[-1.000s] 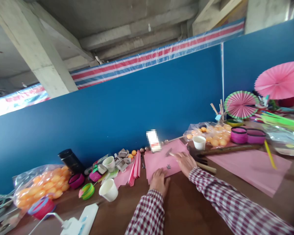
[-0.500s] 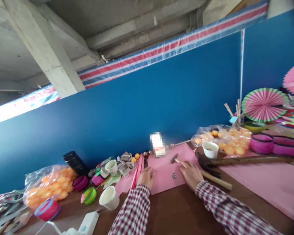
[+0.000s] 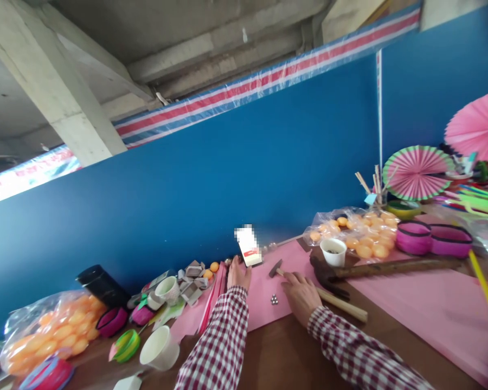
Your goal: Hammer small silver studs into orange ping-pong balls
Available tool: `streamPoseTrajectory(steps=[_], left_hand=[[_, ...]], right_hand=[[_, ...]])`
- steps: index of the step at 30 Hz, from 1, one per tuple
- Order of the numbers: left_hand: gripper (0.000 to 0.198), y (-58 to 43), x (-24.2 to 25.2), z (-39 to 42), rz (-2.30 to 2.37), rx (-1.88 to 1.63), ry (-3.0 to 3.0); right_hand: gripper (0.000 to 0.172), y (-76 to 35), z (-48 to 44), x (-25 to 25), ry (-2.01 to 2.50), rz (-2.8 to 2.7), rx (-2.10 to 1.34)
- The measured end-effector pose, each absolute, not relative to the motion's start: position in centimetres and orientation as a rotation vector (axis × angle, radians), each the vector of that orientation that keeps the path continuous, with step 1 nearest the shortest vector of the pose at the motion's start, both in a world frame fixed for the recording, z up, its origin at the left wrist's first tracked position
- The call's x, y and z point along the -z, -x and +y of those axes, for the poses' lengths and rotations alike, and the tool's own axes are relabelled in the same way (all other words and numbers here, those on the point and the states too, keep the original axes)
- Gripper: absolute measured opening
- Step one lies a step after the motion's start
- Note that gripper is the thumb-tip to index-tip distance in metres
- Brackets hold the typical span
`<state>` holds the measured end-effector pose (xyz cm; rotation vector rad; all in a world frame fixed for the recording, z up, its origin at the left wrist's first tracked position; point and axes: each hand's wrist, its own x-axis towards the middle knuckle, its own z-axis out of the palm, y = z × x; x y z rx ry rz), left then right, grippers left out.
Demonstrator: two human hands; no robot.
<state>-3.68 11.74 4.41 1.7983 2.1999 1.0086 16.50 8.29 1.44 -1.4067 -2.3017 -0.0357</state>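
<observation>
My left hand (image 3: pixel 238 275) reaches forward, palm down, over the pink sheet (image 3: pixel 264 314), fingers stretched out close to the phone (image 3: pixel 250 250) with a bright screen. What lies under its fingertips is hidden. My right hand (image 3: pixel 303 297) lies palm down with fingers extended across the wooden handle of a small hammer. The hammer's head (image 3: pixel 275 268) points away to the left, and the handle's end sticks out right of the hand. Between both hands a small cluster of shiny metal balls (image 3: pixel 274 299) rests on the sheet.
Left are a paper cup (image 3: pixel 160 348), a bag of orange balls (image 3: pixel 52 330), a black cylinder (image 3: pixel 101 287) and grey blocks (image 3: pixel 193 279). Right are a white cup (image 3: pixel 333 252), a larger tool with a wooden shaft (image 3: pixel 398 266), and magenta bands (image 3: pixel 413 237). A blue partition (image 3: pixel 228 189) stands behind.
My left hand has moved forward towards the phone, covering a dark item seen there before. My right hand stays over the hammer handle. The view has shifted to the right.
</observation>
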Motion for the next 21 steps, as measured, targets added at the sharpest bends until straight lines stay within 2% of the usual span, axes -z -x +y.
streamPoseTrajectory(steps=[3, 7, 11, 16, 21], left_hand=[[0.056, 1.7, -5.0, 11.5, 2.219, -1.092, -1.928], [0.047, -1.6, -6.6, 11.0, 1.980, -1.218, -2.274], [0.044, -5.2, -7.9, 11.3, 1.746, -1.121, -2.427], [0.048, -9.2, -8.3, 12.0, 1.618, -0.814, -2.379], [0.046, -9.9, -8.1, 10.5, 1.534, -0.886, -2.416]], right_hand=[[0.030, -16.5, 8.3, -1.5, 1.413, -2.283, 0.041], [0.030, -16.6, 8.2, -1.8, 1.432, -2.287, 0.005], [0.032, -16.5, 8.3, -1.7, 1.415, -2.255, -0.032], [0.034, -15.9, 9.4, -0.2, 1.504, -2.195, -0.135], [0.037, -15.7, 9.9, 0.3, 1.493, -2.189, -0.140]])
